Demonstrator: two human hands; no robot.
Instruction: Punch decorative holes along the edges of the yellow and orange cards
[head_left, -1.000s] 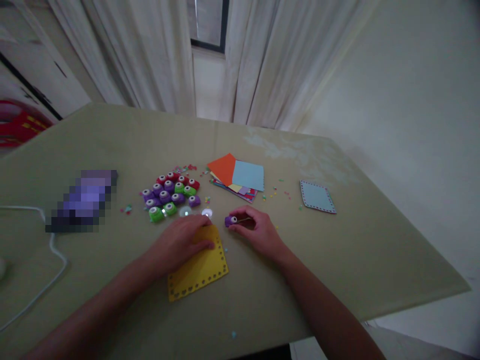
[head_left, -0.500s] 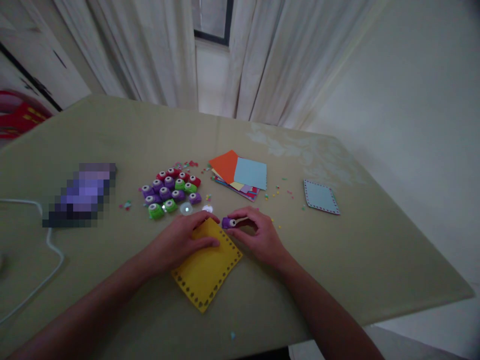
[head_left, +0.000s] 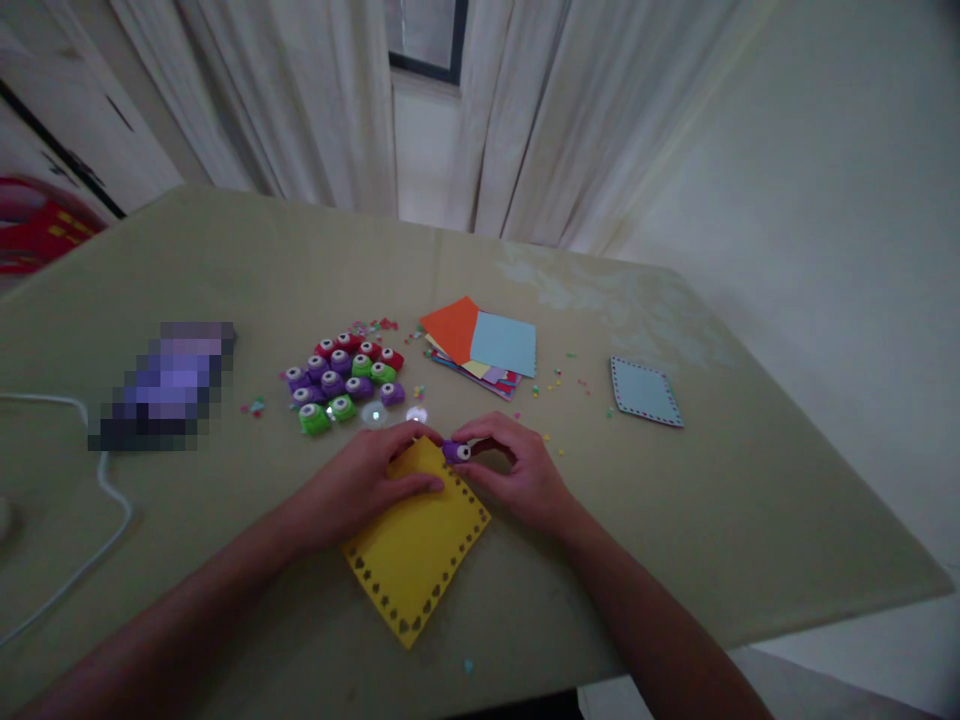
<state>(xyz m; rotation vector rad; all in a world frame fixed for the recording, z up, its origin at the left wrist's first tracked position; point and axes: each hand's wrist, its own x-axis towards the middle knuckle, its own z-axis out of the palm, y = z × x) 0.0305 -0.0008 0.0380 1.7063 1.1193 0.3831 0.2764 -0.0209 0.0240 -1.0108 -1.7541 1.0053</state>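
Observation:
A yellow paper square (head_left: 417, 545) with small holes punched along its edges lies on the table in front of me. My left hand (head_left: 367, 480) lies on its upper left corner, fingers curled and pressing it down. My right hand (head_left: 510, 478) is closed on a small purple craft punch (head_left: 455, 452), which sits at the sheet's upper right edge. The punch's white button faces me.
A cluster of several purple, green and red punches (head_left: 341, 380) sits beyond my left hand. A stack of coloured papers (head_left: 480, 348) lies behind, a light blue punched square (head_left: 645, 392) to the right. A white cable (head_left: 90, 540) and a blurred-out object (head_left: 165, 385) are at left. Paper bits litter the olive table (head_left: 675, 520).
My left hand has turned the yellow sheet so a corner points toward me. My right hand has brought the purple punch left onto the sheet's edge.

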